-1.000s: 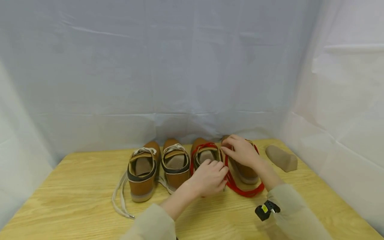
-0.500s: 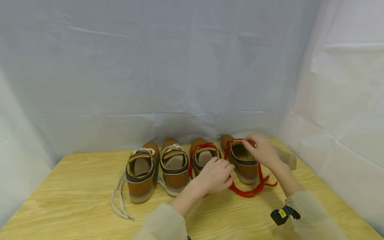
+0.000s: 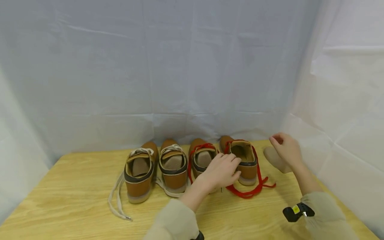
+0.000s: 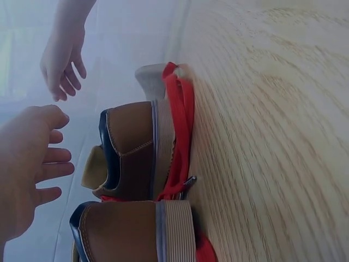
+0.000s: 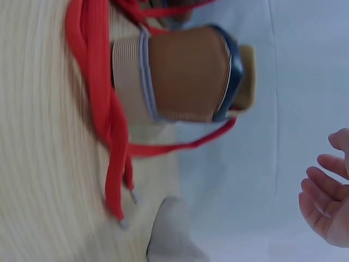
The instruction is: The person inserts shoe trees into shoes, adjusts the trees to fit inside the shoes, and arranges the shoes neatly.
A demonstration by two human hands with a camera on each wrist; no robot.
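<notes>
Four brown shoes stand in a row with their heels toward me. The two on the left have cream laces (image 3: 117,196). The third shoe (image 3: 201,156) and the fourth shoe (image 3: 242,156) have red laces (image 3: 250,191) that trail onto the wooden table (image 3: 75,200). My left hand (image 3: 223,168) lies with relaxed fingers over the gap between the third and fourth shoe and holds nothing; in the left wrist view the left hand (image 4: 27,164) hovers by the shoe heel (image 4: 136,153). My right hand (image 3: 285,150) hangs empty, fingers loosely curled, above a beige shoe insert (image 3: 273,159).
White cloth walls (image 3: 192,66) close off the back and both sides of the table. The beige insert (image 5: 172,234) lies near the right wall, just past the red lace ends (image 5: 117,191). A small black device (image 3: 295,211) sits on my right sleeve.
My right hand has let go of the fourth shoe and moved right, above the beige insert. My left hand has slid slightly right toward the fourth shoe's heel.
</notes>
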